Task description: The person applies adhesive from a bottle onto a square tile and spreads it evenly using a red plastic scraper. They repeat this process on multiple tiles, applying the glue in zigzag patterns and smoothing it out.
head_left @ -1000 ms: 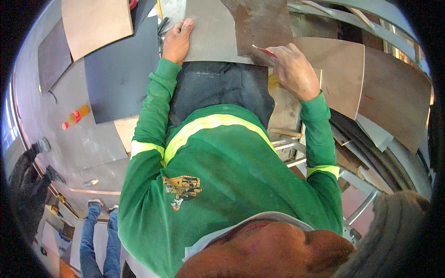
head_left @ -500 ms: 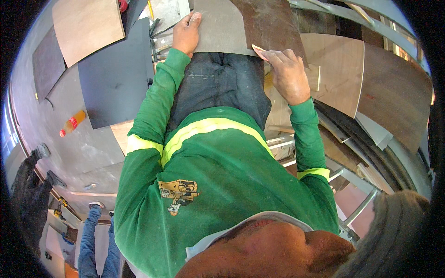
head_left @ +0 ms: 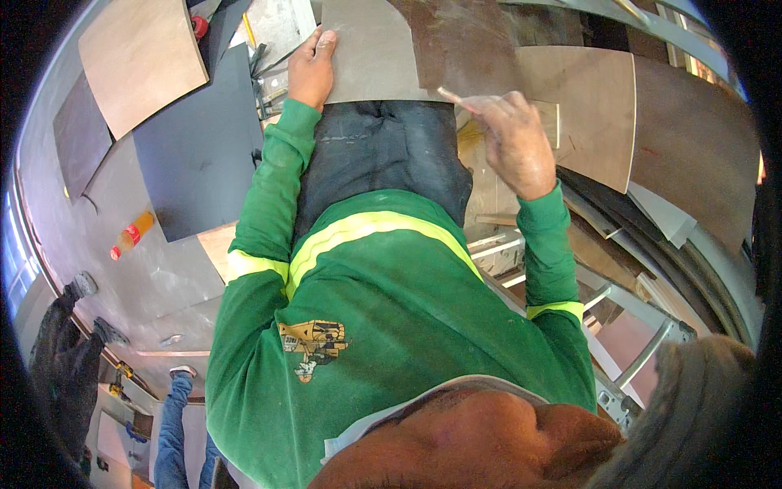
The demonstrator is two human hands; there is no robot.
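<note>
A worker in a green sweatshirt (head_left: 456,301) with yellow bands bends over a grey sheet (head_left: 366,53), its near edge against dark trousers (head_left: 383,143). The left hand (head_left: 312,69) is closed on the sheet's left edge near its near left corner, thumb uppermost, the other fingers partly hidden. The right hand (head_left: 515,138), fingers bent together, pinches a thin pale piece (head_left: 453,98), seen nearly edge-on, its tip at the sheet's near right corner; whether the two touch cannot be told. A brown sheet (head_left: 464,41) adjoins the grey sheet's curved right edge.

Right of the worker, a light wood-toned panel (head_left: 582,114) partly overlaps a larger brown panel (head_left: 692,147), with a metal ladder (head_left: 642,359) nearer the body. To the left, a tan panel (head_left: 142,65) overlaps the far left corner of a dark blue-grey sheet (head_left: 199,147). A bottle of orange drink (head_left: 133,235), red-capped, lies on the grey floor (head_left: 175,273) beside that sheet's left edge. Beyond, legs in dark trousers and a leg in blue jeans (head_left: 171,424) show other people nearby.
</note>
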